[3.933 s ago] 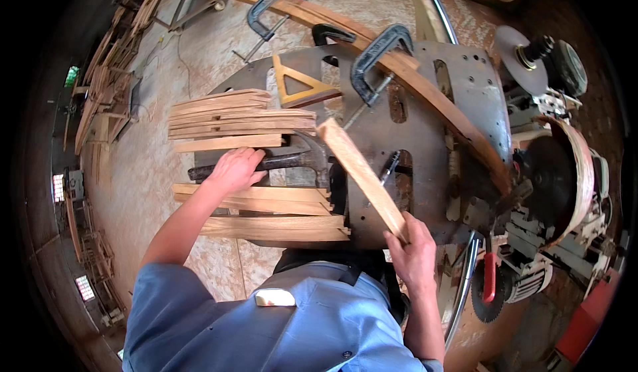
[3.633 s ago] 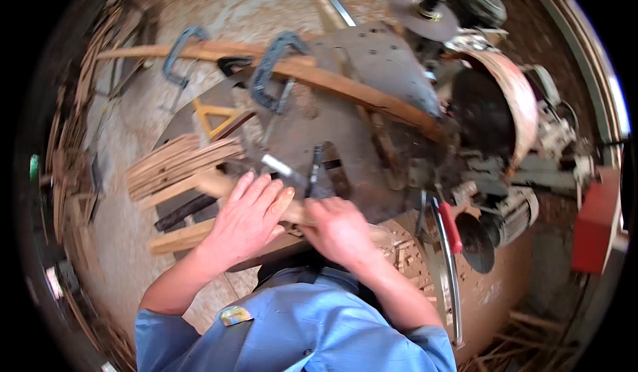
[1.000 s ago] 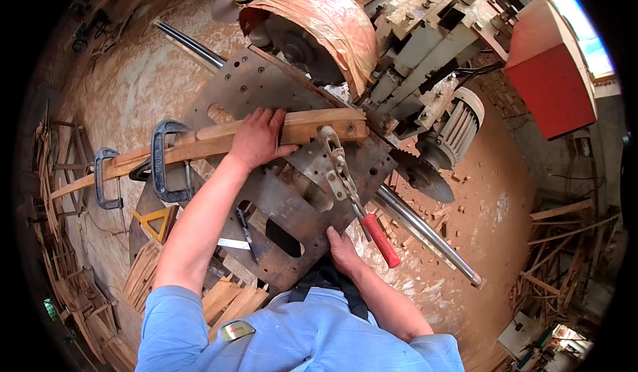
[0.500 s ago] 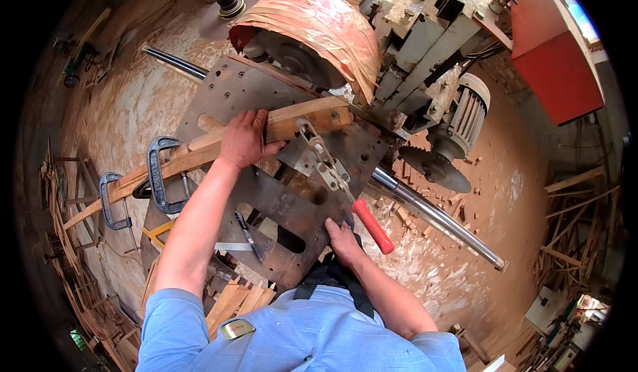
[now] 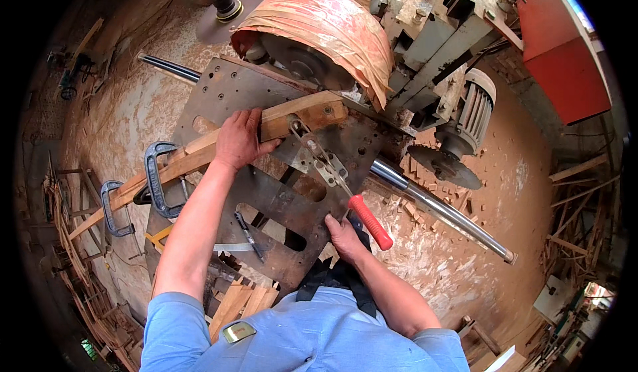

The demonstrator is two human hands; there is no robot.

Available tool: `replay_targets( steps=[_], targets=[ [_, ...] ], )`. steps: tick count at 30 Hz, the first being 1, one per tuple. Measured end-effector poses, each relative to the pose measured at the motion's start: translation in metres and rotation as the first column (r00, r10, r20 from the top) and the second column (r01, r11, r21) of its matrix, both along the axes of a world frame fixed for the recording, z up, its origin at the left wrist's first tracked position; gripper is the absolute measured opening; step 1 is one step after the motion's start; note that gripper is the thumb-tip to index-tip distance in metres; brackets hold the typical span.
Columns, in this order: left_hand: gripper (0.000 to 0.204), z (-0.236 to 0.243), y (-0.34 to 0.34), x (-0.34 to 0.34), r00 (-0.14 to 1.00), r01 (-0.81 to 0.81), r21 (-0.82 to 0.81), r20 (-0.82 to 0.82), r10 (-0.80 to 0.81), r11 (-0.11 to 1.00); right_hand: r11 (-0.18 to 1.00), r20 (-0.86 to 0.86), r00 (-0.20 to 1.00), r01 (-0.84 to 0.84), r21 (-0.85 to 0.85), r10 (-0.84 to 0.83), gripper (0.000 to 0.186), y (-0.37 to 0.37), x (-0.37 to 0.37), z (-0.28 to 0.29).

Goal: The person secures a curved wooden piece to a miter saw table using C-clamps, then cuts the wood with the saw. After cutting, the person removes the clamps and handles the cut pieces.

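My left hand (image 5: 239,139) rests over a long wooden bar (image 5: 199,154), fingers bent across its far side and thumb spread toward the right. The bar lies slantwise on a dark metal plate table (image 5: 286,202). A toggle clamp with a red handle (image 5: 370,221) presses near the bar's right end. Two blue-grey C-clamps (image 5: 154,179) (image 5: 109,207) sit along its left part. My right hand (image 5: 342,236) grips the table's near right edge, thumb on top and fingers hidden below, close to the red handle.
Beyond the table stands a round saw blade (image 5: 306,63) under a taped reddish hood (image 5: 319,16). Another toothed blade (image 5: 445,166) hangs below a motor (image 5: 475,109) at right. A steel rod (image 5: 452,216) runs beneath the table. A pen (image 5: 247,234) and wood pieces (image 5: 242,302) lie nearer me.
The table, with the bar and both my hands, has shifted slightly left relative to the hooded saw and motor. My view has also turned a little. Both hands keep their places.
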State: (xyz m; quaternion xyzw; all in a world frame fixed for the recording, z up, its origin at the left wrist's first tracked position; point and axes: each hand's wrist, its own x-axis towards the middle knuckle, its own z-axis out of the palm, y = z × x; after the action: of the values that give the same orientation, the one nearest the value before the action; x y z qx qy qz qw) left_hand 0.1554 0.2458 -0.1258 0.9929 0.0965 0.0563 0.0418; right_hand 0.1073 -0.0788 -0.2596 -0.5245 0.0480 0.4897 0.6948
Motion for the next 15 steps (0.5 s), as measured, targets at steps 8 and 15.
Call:
replay_targets(
  steps=[8,15],
  targets=[
    [0.076,0.0,-0.002,0.002,0.999,0.014,0.003,0.034,-0.014,1.0,0.998,0.042,0.997,-0.059,-0.017,0.06,0.067,-0.002,0.004,-0.003],
    [0.077,-0.001,0.0,0.002,1.0,0.015,0.049,0.027,-0.016,0.999,1.0,0.011,1.0,-0.008,0.004,0.008,0.072,0.001,0.001,0.004]
  ],
)
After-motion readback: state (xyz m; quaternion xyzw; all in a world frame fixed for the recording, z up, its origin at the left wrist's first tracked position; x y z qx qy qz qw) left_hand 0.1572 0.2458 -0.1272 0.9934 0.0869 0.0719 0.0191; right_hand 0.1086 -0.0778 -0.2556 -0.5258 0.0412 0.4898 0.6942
